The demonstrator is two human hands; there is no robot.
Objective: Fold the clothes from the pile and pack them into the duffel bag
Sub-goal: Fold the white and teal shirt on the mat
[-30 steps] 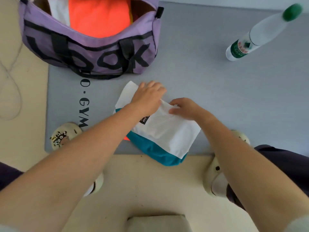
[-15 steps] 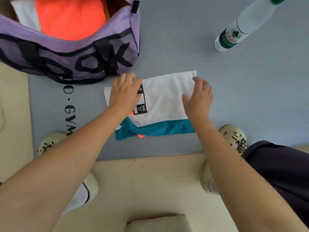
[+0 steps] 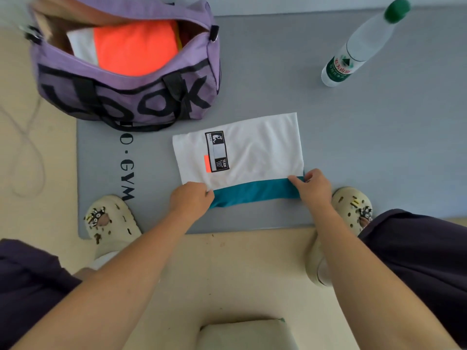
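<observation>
Presently, nearest the camera, both forearms reach forward and down from a crouched stance, a pale clog planted on either side at the near edge of the grey mat (image 3: pixel 379 147).

The left hand (image 3: pixel 190 199) is curled at the near left corner of the folded garment (image 3: pixel 240 157), fingers tucked at the join of white panel and teal band; it appears to pinch the cloth there, though the fingertips are hidden under the hand. The right hand (image 3: pixel 313 186) mirrors it at the near right corner, thumb and forefinger closed on the end of the teal band. Both wrists are low and nearly level, palms down.

The garment lies flat on the mat between the hands, a neat white rectangle with a black label and a small orange tab, the teal strip along its near side. It rests apart from everything else, just short of the bag.

Beyond it stands the purple duffel bag (image 3: pixel 141 97), unzipped, partly on the mat. Inside show an orange folded item (image 3: pixel 134 46) and a white one beside it; packing is therefore under way. Farther right a clear water bottle (image 3: pixel 358 44) with a green cap stands on the mat, well apart.

Assessment: no loose pile is in view, so the remaining count cannot be told. This piece looks folded or one fold short; lifting it into the bag remains.
</observation>
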